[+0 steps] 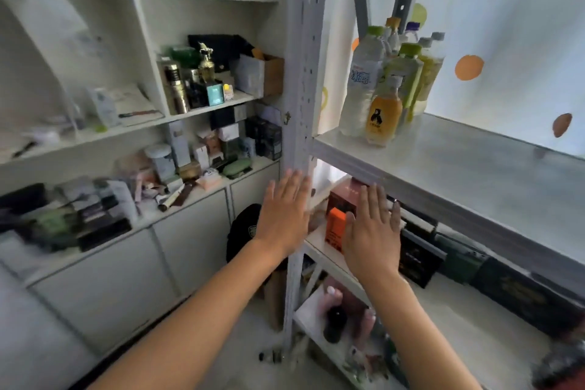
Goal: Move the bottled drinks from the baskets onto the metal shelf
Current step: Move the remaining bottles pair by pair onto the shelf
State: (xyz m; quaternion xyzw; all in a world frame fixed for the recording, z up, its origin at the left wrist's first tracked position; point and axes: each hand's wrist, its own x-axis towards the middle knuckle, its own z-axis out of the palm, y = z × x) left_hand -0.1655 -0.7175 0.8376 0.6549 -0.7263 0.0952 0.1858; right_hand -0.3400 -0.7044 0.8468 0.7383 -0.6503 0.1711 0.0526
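Observation:
Several bottled drinks stand clustered at the back left corner of the metal shelf [443,161]: a clear water bottle [361,82] with a green cap, a small orange juice bottle [383,114] with a bear label, and yellow-green bottles [408,73] behind. My left hand [285,212] is held flat with straight fingers in front of the shelf's upright post [300,89]. My right hand [373,231] is also flat and empty, below the shelf's front edge. No basket is in view.
An orange box [335,228] and a pink box [345,196] sit on the lower tier behind my right hand, with dark boxes [421,256] to the right. White shelving [158,123] full of cosmetics fills the left. A spotted curtain [506,41] hangs behind.

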